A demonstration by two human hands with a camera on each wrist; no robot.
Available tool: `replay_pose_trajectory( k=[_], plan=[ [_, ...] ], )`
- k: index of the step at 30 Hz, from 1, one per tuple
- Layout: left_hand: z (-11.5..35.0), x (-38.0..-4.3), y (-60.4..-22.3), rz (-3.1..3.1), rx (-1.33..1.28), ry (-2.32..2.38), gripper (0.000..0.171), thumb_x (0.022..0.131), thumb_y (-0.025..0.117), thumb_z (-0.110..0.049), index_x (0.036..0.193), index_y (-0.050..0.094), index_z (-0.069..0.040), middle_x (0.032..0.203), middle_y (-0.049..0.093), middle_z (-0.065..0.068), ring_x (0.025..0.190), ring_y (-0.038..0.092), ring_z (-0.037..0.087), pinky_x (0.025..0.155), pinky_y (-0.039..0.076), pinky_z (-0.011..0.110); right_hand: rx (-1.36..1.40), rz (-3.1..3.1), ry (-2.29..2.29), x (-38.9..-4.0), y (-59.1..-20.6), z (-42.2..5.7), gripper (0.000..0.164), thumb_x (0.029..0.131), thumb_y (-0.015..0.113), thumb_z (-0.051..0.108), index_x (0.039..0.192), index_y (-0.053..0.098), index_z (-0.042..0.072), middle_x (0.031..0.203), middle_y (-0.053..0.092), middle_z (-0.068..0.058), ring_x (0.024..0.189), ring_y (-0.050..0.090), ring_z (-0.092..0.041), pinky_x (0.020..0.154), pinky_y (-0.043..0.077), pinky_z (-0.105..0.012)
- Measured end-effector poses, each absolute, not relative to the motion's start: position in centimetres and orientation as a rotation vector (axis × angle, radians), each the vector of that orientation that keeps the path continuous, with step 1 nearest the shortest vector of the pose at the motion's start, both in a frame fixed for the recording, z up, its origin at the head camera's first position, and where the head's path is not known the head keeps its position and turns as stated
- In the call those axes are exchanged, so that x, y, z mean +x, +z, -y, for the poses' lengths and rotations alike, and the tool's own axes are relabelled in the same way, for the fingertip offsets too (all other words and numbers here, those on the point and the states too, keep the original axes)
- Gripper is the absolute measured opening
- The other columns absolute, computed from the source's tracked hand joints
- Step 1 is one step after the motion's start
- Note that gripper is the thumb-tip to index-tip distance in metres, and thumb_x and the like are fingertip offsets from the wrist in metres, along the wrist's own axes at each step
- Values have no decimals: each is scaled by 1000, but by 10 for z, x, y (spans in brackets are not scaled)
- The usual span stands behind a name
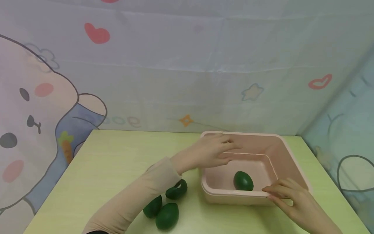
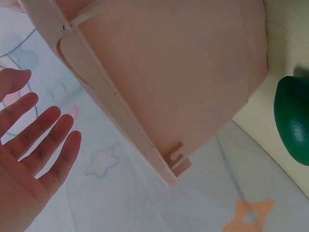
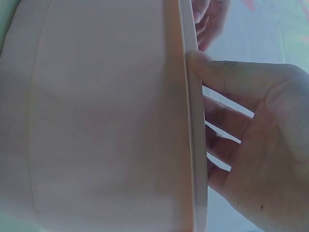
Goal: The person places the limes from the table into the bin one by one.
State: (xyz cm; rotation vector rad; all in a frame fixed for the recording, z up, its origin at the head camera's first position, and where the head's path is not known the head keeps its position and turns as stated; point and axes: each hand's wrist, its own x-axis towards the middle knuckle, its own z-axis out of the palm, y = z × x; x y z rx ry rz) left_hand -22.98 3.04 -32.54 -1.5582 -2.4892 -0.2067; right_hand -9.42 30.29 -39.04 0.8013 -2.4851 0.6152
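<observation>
A green fruit [image 1: 243,181] lies in the bottom of a pink bin [image 1: 238,199]. It sits just to the left of the right fingertips, not touching them. The left fingertips are farther back than the fruit, and apart from it too.

The bin spreads out under the left fingers. Its front edge is in the fingers of the right hand [image 1: 296,201]. The thumb is on the outside and the other fingers are behind the edge, so they pinch it. The left hand [image 1: 214,150] is over the left side of the bin. Its fingers are spread apart, a little bent, with nothing in them.

Three more green fruits [image 1: 167,216] are on the table [image 1: 117,169], to the left of the bin and closer to the person than the left fingers. They are close together, and the light sleeve [image 1: 137,195] hides parts of two.

Past the left fingertips, behind the table, hangs a cloth [image 1: 175,48] with hearts and a star. Far to the left of the fingers, it shows a big animal with a carrot.
</observation>
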Motion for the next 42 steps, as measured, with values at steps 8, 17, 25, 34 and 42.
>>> replay_pose_trajectory(
  k=[8,17,25,34,42],
  plan=[
    [-11,-229,-331,2491,-1519,-365,42,94,61,-31,134,56,-22,134,56,-2,128,49,15,110,37,36,780,2500,603,-93,-389,-302,47,64,82,-3,100,73,27,94,62,20,90,47,7,75,36,-5],
    [9,-225,-334,2507,-1478,-478,43,94,60,-29,137,54,-22,136,55,0,126,50,17,104,44,33,750,2539,584,-92,-388,-302,42,67,82,2,99,74,28,92,61,22,87,47,7,74,36,-5],
    [25,-222,-340,2490,-1433,-517,44,92,62,-24,135,55,-18,134,56,1,122,55,18,101,47,35,775,2520,594,-93,-389,-303,47,66,82,-1,101,73,29,93,61,21,88,47,7,74,36,-6],
    [51,-215,-358,2515,-1308,-571,43,94,61,-30,136,55,-21,123,61,-1,113,57,14,92,50,32,794,2506,611,-93,-389,-304,49,64,81,-3,102,73,27,93,61,20,88,46,7,72,36,-7],
    [73,-207,-370,2575,-1227,-629,45,93,64,-29,136,55,-22,122,60,-1,110,57,13,89,51,32,813,2505,638,-93,-389,-304,49,65,80,-5,102,73,26,93,58,20,85,44,7,67,36,-10]
  ],
)
